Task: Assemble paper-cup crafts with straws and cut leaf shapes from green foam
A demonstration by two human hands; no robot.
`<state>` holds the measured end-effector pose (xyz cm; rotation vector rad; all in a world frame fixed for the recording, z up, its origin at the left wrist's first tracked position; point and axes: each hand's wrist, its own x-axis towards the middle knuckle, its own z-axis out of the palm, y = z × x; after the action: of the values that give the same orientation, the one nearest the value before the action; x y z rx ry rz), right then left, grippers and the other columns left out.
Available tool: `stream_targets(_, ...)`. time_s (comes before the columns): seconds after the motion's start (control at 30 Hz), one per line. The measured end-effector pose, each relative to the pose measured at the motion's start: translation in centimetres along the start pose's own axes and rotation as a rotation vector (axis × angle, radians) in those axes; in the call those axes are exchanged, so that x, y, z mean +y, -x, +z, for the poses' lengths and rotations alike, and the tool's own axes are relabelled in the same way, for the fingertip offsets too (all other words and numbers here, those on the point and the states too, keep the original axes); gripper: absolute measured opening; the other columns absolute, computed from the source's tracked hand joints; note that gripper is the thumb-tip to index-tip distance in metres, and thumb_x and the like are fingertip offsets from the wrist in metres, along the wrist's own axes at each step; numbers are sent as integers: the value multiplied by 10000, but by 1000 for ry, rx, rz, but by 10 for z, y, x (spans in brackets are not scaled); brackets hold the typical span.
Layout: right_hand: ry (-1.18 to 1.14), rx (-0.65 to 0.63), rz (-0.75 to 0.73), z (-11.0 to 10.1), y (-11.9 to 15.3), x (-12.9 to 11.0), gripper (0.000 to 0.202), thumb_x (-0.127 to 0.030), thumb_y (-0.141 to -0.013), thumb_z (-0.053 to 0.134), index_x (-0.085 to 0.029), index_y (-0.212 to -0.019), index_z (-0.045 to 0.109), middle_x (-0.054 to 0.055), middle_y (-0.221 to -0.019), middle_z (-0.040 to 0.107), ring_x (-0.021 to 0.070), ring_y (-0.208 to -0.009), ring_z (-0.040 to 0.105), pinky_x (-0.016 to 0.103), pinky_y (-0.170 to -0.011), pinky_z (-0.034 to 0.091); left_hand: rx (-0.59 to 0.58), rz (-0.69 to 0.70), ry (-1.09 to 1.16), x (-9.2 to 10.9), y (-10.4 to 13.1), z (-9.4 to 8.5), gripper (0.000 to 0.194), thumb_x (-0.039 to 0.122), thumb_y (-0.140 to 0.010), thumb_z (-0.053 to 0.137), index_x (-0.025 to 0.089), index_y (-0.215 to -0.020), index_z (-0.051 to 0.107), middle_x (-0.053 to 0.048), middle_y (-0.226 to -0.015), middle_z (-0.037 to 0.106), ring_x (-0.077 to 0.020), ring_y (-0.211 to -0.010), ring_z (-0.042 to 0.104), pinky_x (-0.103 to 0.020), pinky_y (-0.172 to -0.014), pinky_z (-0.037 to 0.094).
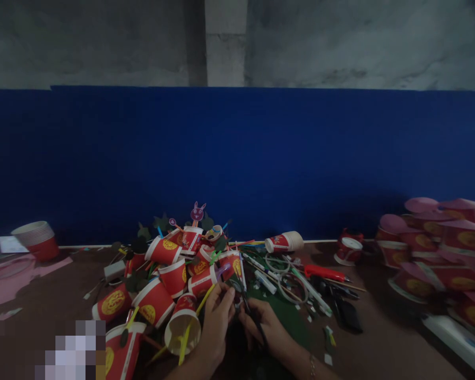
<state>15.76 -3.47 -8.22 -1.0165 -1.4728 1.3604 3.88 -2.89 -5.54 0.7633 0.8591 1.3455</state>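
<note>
My right hand [263, 324] is closed on a pair of dark-handled scissors [257, 319], whose blades point up and away from me. My left hand [219, 306] is pinched just left of the blades; what lies between its fingertips is too small and dark to make out. Just beyond those fingertips is a purple shiny piece [224, 272]. Left of my left hand, a red paper cup [184, 324] lies with its mouth towards me, and a yellow strip [187, 338] sticks out of it. A dark green sheet [288, 316] lies beside my right hand.
Several red cups [152, 301] are heaped on the left, one with a rabbit cutout [197, 213]. Stacked cups [39, 240] stand farther left. Coiled tubing [293, 287], a red-handled tool [326, 273] and a black object [347, 315] lie right. Cups with pink brims [465, 232] crowd the far right.
</note>
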Motion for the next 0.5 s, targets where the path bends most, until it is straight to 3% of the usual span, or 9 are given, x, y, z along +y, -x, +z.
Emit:
stream_targets(0.13,9,-9,0,0,-1,0,343,-469,-708,634,-157,-677,495,-88,-417,436,41,-290,381,136,-293,294,13,-3,1,1,1,1,249,336,-681,661,180,-674,467,97,-508,361,-20,-423,256,-140,-399,197)
stream_targets(0.33,-28,-38,-2,0,0,-6,342,-458,-689,656,-156,-681,493,-88,-443,434,36,-307,385,130,-293,281,80,-37,-8,0,2,1,235,343,-637,691,185,-749,558,38,-684,548,-63,-593,487,-154,-528,377)
stream_targets(0.5,-29,-35,-17,-2,0,-3,365,-470,-662,673,-150,-697,501,-66,-508,473,41,-352,431,128,-309,300,35,1,-46,1,2,1,226,350,-624,692,183,-699,559,38,-650,539,-77,-600,484,-171,-550,390)
